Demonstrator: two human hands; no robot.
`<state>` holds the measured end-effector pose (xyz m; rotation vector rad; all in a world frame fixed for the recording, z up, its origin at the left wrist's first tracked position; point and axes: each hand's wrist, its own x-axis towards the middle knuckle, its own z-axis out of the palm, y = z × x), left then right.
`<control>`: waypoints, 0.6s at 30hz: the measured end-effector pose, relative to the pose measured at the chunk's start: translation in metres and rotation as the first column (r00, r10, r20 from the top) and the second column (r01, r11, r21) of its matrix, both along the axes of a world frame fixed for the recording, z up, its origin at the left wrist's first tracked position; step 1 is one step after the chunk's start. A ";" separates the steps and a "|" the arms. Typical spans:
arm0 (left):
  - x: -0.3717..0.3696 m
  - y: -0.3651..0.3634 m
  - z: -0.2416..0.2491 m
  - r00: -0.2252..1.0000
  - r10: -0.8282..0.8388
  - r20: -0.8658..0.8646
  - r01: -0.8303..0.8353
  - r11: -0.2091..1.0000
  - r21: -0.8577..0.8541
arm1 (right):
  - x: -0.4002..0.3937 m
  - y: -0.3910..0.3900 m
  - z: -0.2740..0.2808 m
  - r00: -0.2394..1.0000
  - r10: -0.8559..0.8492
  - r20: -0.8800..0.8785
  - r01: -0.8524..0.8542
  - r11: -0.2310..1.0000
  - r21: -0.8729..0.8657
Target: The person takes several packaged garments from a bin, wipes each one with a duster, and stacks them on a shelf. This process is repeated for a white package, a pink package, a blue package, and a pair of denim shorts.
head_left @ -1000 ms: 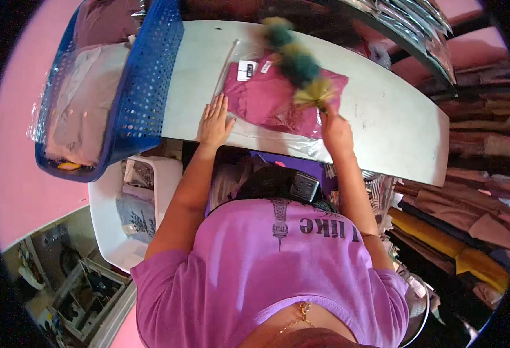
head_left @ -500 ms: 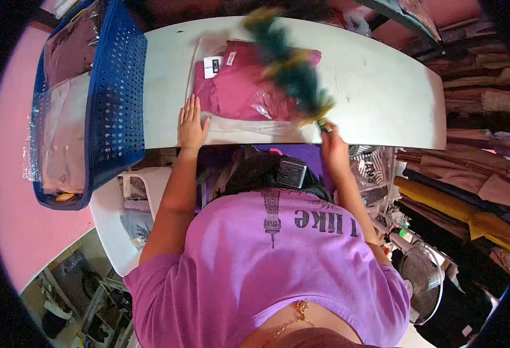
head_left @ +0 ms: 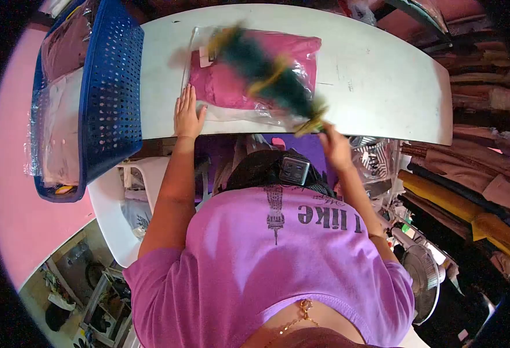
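My right hand (head_left: 337, 148) is closed around the handle of a duster (head_left: 266, 69) with dark green and yellow fluff, blurred by motion. The duster slants up and left over a folded pink garment (head_left: 223, 87) in a clear plastic bag (head_left: 272, 119). A white label shows at the garment's upper left, partly behind the duster. My left hand (head_left: 189, 116) lies flat with fingers stretched, at the lower left edge of the bag. Both the bag and my left hand rest on a white table (head_left: 382, 87).
A blue perforated basket (head_left: 113, 87) holding bagged garments stands left of the table. Below it is a white plastic chair (head_left: 113, 214). Stacked folded fabrics (head_left: 481, 110) line the right side, with a fan (head_left: 420, 284) at lower right.
The duster has swung left and lower across the bagged garment, now covering part of the label. My left hand stays flat at the bag's edge. The view has shifted slightly.
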<state>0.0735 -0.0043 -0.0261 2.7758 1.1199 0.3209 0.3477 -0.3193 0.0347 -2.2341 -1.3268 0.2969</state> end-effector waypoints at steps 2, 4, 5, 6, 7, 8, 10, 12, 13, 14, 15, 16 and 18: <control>0.000 0.001 0.000 1.000 -0.003 -0.010 0.003 1.000 -0.002 | -0.009 -0.012 -0.017 0.991 0.130 -0.040 -0.136 0.960 -0.246; 0.000 0.000 0.000 1.000 0.000 -0.001 0.000 1.000 -0.004 | -0.003 -0.053 -0.043 0.997 0.040 -0.071 -0.049 0.990 -0.131; 0.000 0.000 0.000 1.000 0.004 0.007 -0.004 1.000 -0.003 | 0.001 -0.074 -0.044 0.998 -0.042 -0.042 0.037 0.993 -0.115; -0.001 0.000 -0.001 1.000 0.011 0.004 -0.011 1.000 -0.004 | 0.005 -0.097 -0.044 0.992 -0.127 -0.016 0.125 0.988 -0.096; -0.001 0.000 -0.001 1.000 0.011 0.008 -0.011 1.000 0.005 | 0.015 -0.130 -0.059 0.966 -0.243 -0.086 0.235 0.967 -0.094; 0.000 0.000 -0.002 1.000 0.009 0.014 -0.009 1.000 0.015 | 0.022 -0.153 -0.072 0.922 -0.356 -0.154 0.344 0.934 -0.100; 0.001 0.001 -0.002 1.000 0.007 0.025 -0.008 1.000 0.024 | 0.024 -0.157 -0.051 0.848 -0.488 -0.207 0.512 0.855 0.081; 0.000 -0.001 -0.003 0.999 0.001 0.033 -0.002 1.000 0.031 | 0.017 -0.131 -0.029 0.727 -0.626 -0.283 0.648 0.761 -0.020; 0.001 -0.001 -0.003 1.000 0.000 0.030 -0.001 0.999 0.039 | 0.018 -0.120 -0.032 0.779 -0.585 -0.228 0.615 0.783 0.091; 0.001 -0.001 -0.002 1.000 0.000 0.026 -0.002 0.999 0.050 | 0.018 -0.105 -0.034 0.822 -0.544 -0.167 0.568 0.798 0.199; 0.001 -0.001 -0.002 1.000 -0.001 0.028 -0.001 0.998 0.056 | 0.016 -0.087 -0.037 0.907 -0.415 -0.063 0.419 0.882 0.218; 0.001 -0.001 -0.002 1.000 0.003 0.028 -0.005 0.999 0.049 | 0.011 -0.069 -0.039 0.961 -0.273 0.044 0.258 0.941 0.220; 0.000 0.001 -0.003 1.000 0.005 0.031 -0.007 0.999 0.049 | -0.006 -0.027 0.001 0.995 -0.069 -0.072 0.064 0.996 -0.062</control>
